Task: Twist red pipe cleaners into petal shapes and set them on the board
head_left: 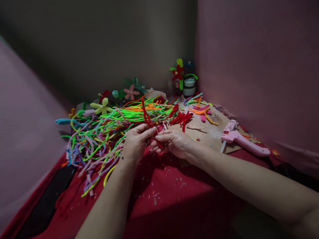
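My left hand (136,141) and my right hand (171,142) meet over the red cloth (174,196), both pinched on a red pipe cleaner (146,115) that rises bent above my fingers. A big heap of loose pipe cleaners (104,132) in green, purple, pink and orange lies just left of and behind my hands. Several bent red pipe cleaner pieces (181,118) lie on a cardboard sheet (211,132) just beyond my right hand.
A pink glue gun (243,139) rests on the cardboard at right. Finished pipe-cleaner flowers (103,106) sit at the back; a jar with flowers (188,84) stands in the corner. An orange and pink flower (203,112) lies on the cardboard. Walls close in behind and right.
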Motion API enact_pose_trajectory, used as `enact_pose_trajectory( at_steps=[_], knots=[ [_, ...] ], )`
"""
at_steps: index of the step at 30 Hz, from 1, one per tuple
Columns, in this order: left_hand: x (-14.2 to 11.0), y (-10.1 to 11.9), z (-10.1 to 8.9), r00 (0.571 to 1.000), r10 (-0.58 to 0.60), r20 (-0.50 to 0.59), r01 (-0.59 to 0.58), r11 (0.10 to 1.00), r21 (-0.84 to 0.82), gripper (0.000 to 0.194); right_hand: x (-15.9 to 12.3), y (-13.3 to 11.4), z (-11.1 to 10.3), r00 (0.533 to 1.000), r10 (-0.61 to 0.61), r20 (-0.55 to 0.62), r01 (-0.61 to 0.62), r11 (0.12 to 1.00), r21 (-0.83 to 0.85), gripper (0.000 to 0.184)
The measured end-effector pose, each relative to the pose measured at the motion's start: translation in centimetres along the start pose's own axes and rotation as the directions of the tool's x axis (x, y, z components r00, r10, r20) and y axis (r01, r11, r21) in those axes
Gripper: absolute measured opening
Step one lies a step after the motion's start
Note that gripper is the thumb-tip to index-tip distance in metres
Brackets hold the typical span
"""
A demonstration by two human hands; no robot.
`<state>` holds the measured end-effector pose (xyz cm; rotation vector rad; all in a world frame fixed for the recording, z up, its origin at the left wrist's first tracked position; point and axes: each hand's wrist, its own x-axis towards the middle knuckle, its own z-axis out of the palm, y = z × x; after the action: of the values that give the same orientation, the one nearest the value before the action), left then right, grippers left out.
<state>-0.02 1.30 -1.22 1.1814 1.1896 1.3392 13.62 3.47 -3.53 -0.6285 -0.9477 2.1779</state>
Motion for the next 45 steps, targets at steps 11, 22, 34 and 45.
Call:
enact_pose_trajectory(
  at_steps=[11, 22, 34, 45],
  knots=[
    [-0.3, 0.4, 0.4, 0.997, 0.04, -0.072, -0.031, 0.992, 0.119, 0.026, 0.2, 0.1, 0.1, 0.999, -0.023, -0.038, 0.022, 0.999, -0.038, 0.011],
    [-0.7, 1.7, 0.2, 0.992, 0.122, -0.026, -0.092, 0.86, 0.502, 0.015, -0.2, -0.5, 0.1, 0.99, -0.051, -0.129, 0.046, 0.998, -0.045, 0.015],
    [-1.0, 1.9, 0.0, 0.994, 0.113, -0.005, -0.102, 0.91, 0.402, 0.015, 0.0, -0.2, -0.1, 0.993, -0.062, -0.101, 0.054, 0.996, -0.073, 0.015],
    [-0.8, 2.2, -1.8, 0.81, 0.429, 0.399, -0.565, 0.391, 0.726, 0.009, 0.1, -0.5, -0.4, 1.0, -0.007, -0.03, 0.002, 0.983, -0.185, 0.02]
  ],
)
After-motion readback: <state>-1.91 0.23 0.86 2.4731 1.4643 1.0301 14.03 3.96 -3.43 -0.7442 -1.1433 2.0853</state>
